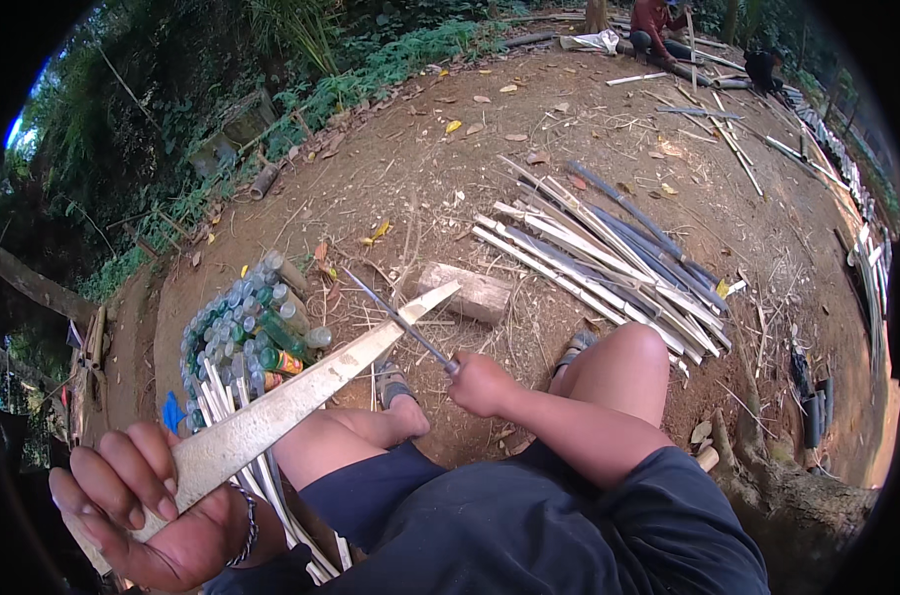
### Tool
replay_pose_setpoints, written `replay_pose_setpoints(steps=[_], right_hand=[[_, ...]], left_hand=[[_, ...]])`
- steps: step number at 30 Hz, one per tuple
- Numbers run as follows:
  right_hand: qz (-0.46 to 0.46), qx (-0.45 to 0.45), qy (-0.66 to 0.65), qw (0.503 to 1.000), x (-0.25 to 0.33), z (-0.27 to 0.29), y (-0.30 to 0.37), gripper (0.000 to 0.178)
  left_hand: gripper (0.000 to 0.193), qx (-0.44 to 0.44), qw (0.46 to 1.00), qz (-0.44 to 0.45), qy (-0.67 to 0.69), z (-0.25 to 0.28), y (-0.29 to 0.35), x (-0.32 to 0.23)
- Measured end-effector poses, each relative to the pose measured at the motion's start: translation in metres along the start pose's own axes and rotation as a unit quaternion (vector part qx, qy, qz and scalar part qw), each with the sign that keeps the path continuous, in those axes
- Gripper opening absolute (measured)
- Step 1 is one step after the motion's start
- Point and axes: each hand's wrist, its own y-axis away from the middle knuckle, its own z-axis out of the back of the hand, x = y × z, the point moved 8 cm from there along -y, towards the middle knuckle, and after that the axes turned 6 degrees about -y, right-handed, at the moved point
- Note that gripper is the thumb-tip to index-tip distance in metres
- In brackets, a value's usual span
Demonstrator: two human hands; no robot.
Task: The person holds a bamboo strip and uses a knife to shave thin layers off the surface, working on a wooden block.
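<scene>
Left hand (163,496): at 8 o'clock, you grip the near end of the slat (296,397).
Slat: points to 2 o'clock from your grip, pale, its tip at centre.
Right hand (483,385): just off centre toward 5, your fist closed round the knife (430,345).
Knife: blade points to 10, crossing the slat; contact unclear.
Block (480,292): centre, on the ground.
Bottles (237,327): 9 o'clock.
Strips (609,263): piled at 3.

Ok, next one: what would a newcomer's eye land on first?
Probably the pale bamboo strip slanting from the left grip, lower left, crossed near centre by the thin knife in the right grip. Then the clustered green and clear bottles, left, and the pile of long strips, right of centre.
</scene>
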Motion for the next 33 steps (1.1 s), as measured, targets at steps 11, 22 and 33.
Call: replay_pose_setpoints(steps=[11, 22, 33], right_hand=[[0.057, -0.038, -0.104, 0.992, 0.002, -0.029, -0.003, 0.022], [0.288, 0.076, 0.014, 0.955, 0.101, -0.019, 0.032, 0.024], [0.236, 0.069, -0.026, 0.969, 0.034, -0.038, -0.012, 0.029]], left_hand=[[0.025, -0.002, 1.0, 0.029, 0.001, 0.019, -0.013, 0.013], [0.024, 0.013, 0.998, 0.065, 0.01, 0.024, -0.026, 0.03], [0.031, 0.073, 0.99, 0.114, 0.043, 0.025, -0.04, 0.043]])
